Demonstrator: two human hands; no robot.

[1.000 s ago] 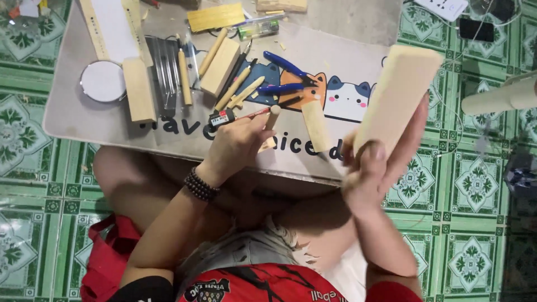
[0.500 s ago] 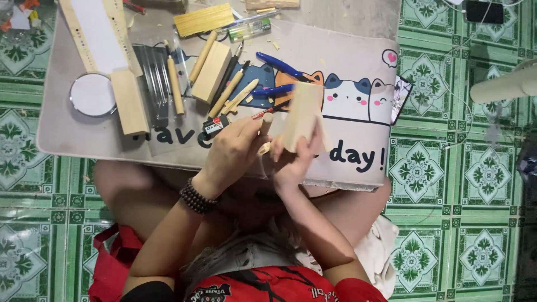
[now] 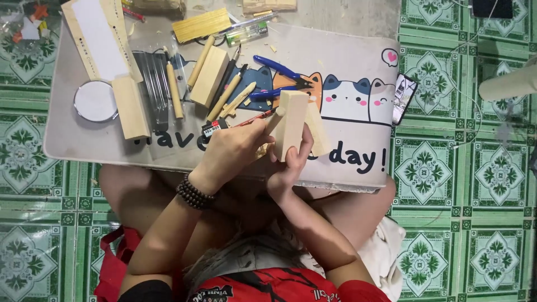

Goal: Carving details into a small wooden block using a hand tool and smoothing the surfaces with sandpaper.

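The right hand is clamped around a pale wooden block, fingers wrapped over its near end so that the block stands up and tilts a little to the far side, just above the near edge of the mat. The left hand is curled shut on a slim wooden-handled tool, whose light handle end pokes out past the knuckles and meets the left face of the block (the working tip is hidden behind the hand, so whether it bites the wood cannot be told). A dark beaded bracelet circles the left wrist.

Both hands work over a grey desk mat printed with cartoon cats, which lies across the person's lap. Just right of the block, a second pale wood piece lies on the mat, partly behind the held one. Far of the hands sit blue-handled pliers, and to the left of those a spread of wooden-handled carving tools beside a small wood block. Further left lie a longer wood bar, a round white lid and a long flat strip of wood. At the mat's right edge rests a phone. Green patterned floor tiles surround everything.
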